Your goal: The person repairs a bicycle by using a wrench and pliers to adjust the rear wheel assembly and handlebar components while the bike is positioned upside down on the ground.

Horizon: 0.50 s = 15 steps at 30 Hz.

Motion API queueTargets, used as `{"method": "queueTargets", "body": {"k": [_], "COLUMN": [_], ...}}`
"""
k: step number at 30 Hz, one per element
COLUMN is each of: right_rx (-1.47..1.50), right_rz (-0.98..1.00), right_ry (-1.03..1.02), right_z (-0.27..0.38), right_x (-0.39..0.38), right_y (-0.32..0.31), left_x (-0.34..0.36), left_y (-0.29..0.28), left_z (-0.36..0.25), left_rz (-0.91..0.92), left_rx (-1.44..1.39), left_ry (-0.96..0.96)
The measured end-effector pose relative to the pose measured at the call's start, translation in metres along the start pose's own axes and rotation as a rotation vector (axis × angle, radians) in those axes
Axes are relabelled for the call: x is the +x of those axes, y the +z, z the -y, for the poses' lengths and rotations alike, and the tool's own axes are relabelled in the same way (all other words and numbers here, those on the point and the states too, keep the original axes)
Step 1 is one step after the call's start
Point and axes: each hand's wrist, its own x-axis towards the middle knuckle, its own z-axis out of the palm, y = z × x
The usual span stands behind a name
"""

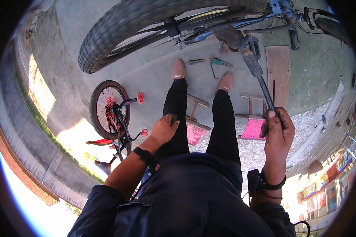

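Observation:
My right hand (pixel 277 128) is closed round a dark metal bar (pixel 266 91), which runs up to a greasy clamp-like fitting (pixel 241 47) against a raised blue bicycle (pixel 197 35). The bicycle's large knobbly front tyre (pixel 106 39) fills the top, blurred in part. My left hand (pixel 164 127) is held over my left thigh with fingers curled together; whatever they hold, if anything, is hidden. Below the bicycle, near my shoes, lie a screwdriver-like tool (pixel 195 61), a teal-handled tool (pixel 217 62) and a bent hex key (pixel 213 72).
A black-and-red small bicycle (pixel 122 130) stands at my left. Two pink woven stools (pixel 251 129) are near my legs. A long board (pixel 278 79) lies at right on the concrete floor (pixel 146 75). A sunlit grass strip and paved road (pixel 47 150) run along the left; storefronts appear lower right.

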Motion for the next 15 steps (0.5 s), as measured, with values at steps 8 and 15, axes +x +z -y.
{"method": "queueTargets", "body": {"k": [8, 15], "right_rx": [0.002, 0.009], "right_rz": [-0.046, -0.074], "right_ry": [0.090, 0.083], "right_z": [0.001, -0.003], "right_x": [-0.005, -0.006], "right_y": [-0.001, 0.001], "left_x": [-0.007, 0.000], "left_y": [0.027, 0.023], "left_z": [0.000, -0.004], "left_rz": [0.017, 0.023], "left_rx": [-0.113, -0.179], "left_ry": [0.014, 0.039]}}
